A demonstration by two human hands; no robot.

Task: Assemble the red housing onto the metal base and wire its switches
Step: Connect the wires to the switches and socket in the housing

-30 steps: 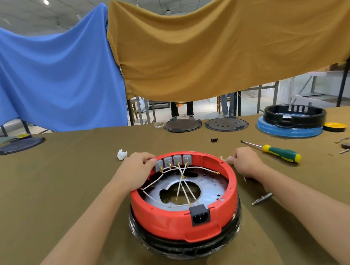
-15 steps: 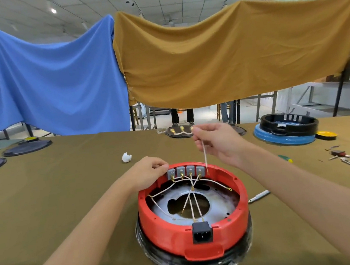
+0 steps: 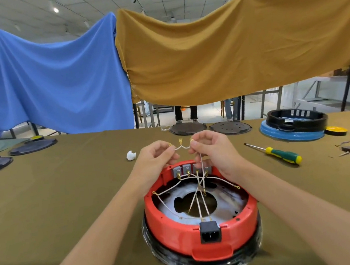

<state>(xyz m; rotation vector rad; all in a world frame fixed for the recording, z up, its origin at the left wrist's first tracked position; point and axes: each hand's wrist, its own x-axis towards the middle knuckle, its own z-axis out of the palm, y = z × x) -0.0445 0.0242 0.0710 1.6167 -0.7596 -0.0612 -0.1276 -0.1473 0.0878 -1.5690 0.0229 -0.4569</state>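
nearest the camera, the red housing [image 3: 204, 236] sits seated on the metal base [image 3: 227, 205], its black power socket [image 3: 210, 232] facing the person and white leads already crossing the open middle to the row of grey switches [image 3: 185, 169] on the far wall. just above that far wall both hands now meet. a second ago the left hand [image 3: 154, 163] rested on the housing rim and the right hand [image 3: 214, 153] was out on the cloth beside it; half a second ago the right had lifted a wire alone. now the left has come off the rim, and each hand pinches one end of a short white jumper wire [image 3: 180, 146] with brass terminals, thumb and forefinger closed on it, other fingers loosely curled. one strand hangs from the right hand down toward the switches. i judge the jumper is being spread out and oriented before it is pushed onto the switch tabs, so the housing step looks done and wiring is partly done.

room is tight inside the ring, where leads crowd the switches. beyond, the table [image 3: 57, 202] lies open to the left, with a small white scrap [image 3: 131, 155] near; a screwdriver [image 3: 275, 152] lies well apart on the right.
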